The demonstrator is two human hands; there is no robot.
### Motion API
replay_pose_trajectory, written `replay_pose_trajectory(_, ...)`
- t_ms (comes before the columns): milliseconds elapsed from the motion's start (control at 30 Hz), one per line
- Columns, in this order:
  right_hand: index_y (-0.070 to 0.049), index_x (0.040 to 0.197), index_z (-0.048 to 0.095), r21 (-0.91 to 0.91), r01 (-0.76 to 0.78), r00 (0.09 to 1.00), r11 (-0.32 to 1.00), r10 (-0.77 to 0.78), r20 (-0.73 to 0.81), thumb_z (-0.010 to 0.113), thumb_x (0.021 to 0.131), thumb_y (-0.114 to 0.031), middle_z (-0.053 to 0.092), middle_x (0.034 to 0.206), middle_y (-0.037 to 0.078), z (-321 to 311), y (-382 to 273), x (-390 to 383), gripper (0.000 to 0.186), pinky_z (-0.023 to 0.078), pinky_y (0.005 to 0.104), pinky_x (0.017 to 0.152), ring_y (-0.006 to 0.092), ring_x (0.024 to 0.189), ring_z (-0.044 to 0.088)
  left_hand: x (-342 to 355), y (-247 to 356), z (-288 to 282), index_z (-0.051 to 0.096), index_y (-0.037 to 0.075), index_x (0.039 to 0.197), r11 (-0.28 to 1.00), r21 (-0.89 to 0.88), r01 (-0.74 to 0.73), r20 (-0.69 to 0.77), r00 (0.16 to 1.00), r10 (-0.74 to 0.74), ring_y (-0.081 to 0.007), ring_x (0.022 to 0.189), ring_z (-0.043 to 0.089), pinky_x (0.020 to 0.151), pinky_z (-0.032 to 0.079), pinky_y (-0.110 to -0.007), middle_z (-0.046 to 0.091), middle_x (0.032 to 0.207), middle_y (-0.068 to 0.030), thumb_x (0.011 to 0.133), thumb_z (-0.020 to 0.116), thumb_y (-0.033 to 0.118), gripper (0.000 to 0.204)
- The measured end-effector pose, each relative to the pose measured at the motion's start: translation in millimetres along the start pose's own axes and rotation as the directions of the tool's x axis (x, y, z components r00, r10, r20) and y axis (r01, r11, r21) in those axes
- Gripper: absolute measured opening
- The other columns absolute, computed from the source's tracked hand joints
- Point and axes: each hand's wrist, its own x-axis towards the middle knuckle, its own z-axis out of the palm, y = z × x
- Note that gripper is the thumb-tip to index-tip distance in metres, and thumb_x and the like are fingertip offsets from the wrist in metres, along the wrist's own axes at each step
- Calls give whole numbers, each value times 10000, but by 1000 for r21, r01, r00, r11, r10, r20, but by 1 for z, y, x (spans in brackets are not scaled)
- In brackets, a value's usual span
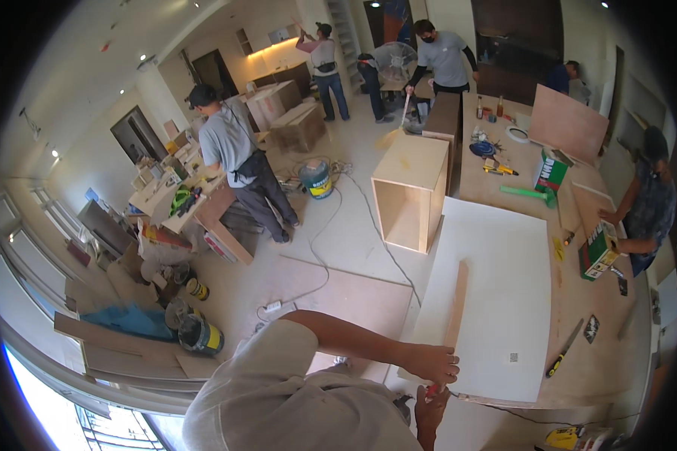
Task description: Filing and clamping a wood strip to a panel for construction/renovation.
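My left hand [432,364] reaches across from the left, its fingers curled at the near end of a long narrow wooden strip [457,301]. The strip lies lengthwise on a large white panel [504,301] on the workbench. Just below, by the panel's near left corner, my right hand [430,413] is closed around a small red thing [432,390]. Most of that red thing is hidden between the two hands, and its kind cannot be made out.
The workbench [579,361] carries a yellow-handled saw [566,347], a green tool [530,195] and cans. An open wooden cabinet box [410,192] stands beyond the panel. Cables and a bucket [316,179] lie on the floor. Several people work around, one [654,195] at the bench's right side.
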Motion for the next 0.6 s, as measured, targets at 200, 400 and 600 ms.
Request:
replay_pose_trajectory(200,14,971,532,418,-189,978,889,132,162,498,1027,-283,515,930,158,6,31,0,305,462,406,700,289,791,545,8,-9,9,552,164,833,983,137,-122,-1,992,123,-159,871,565,782,387,-352,525,864,24,851,650,311,177)
replay_pose_trajectory(400,-5,1041,571,648,-361,933,670,266,244,436,1051,-337,521,887,76,0,-6,0,359,459,327,598,172,782,532,6,-4,8,579,155,866,989,136,-64,-40,997,70,-154,825,575,811,386,-343,529,852,20,821,671,302,179)
replay_pose_trajectory(600,-51,1034,577,581,-399,916,710,287,279,430,1050,-342,564,831,40,2,8,0,326,426,279,541,116,683,505,5,16,25,636,164,887,980,133,145,-45,989,-140,-183,840,598,811,395,-376,584,875,9,829,660,315,164)
